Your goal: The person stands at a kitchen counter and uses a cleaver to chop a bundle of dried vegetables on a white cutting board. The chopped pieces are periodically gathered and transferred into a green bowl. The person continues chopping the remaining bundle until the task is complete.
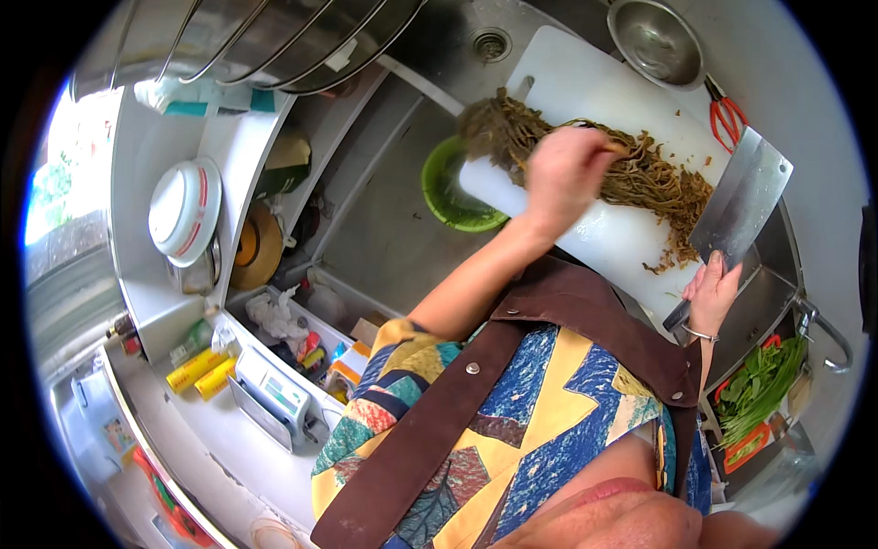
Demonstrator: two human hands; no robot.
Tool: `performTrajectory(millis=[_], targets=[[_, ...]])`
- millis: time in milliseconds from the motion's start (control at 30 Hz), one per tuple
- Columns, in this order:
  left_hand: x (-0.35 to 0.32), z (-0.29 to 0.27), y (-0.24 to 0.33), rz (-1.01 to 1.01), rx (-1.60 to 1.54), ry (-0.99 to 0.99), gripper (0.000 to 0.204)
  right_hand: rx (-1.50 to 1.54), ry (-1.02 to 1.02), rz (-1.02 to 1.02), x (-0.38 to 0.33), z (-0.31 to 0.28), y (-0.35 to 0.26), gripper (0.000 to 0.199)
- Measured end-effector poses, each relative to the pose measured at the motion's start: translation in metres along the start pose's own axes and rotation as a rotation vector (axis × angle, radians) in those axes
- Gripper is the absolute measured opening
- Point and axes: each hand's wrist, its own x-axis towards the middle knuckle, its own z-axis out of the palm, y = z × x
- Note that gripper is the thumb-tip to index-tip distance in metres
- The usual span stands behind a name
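A heap of brown, stringy preserved vegetable [654, 183] lies across a white cutting board [585, 78], with finely chopped bits at its right end. My left hand [569, 174] is over the middle of the heap, fingers pinched together; what they hold, if anything, I cannot make out. In my right hand [712, 295] is a cleaver [745, 188], its handle gripped and its broad blade pointing up and away at the board's right edge. Left of the board, a green plastic bowl [441, 199] is partly covered by the board's corner.
Beyond the board are a metal bowl [654, 41] and red-handled scissors [729, 121]. To the right, a faucet [830, 352] rises near an orange basket with leafy greens [761, 389]. White bowls [183, 209] stand on a shelf at left, above a kitchen scale [274, 393].
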Motion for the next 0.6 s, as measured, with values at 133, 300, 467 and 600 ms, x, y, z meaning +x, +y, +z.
performTrajectory(millis=[133, 300, 467, 600], targets=[[-0.051, -0.088, -0.031, -0.417, 0.18, 0.2, 0.011, 0.022, -0.081, -0.024, 0.013, 0.005, -0.002, 0.022], [-0.113, -0.148, -0.115, -0.737, 0.45, 0.173, 0.025, 0.032, -0.121, -0.021, 0.012, 0.019, -0.015, 0.021], [-0.096, -0.145, -0.128, -0.642, 0.671, 0.063, 0.038, 0.017, -0.092, -0.015, 0.005, 0.011, 0.002, 0.02], [-0.044, -0.112, -0.069, -0.226, 0.567, 0.026, 0.04, 0.009, -0.013, 0.055, -0.009, 0.001, 0.018, 0.019]])
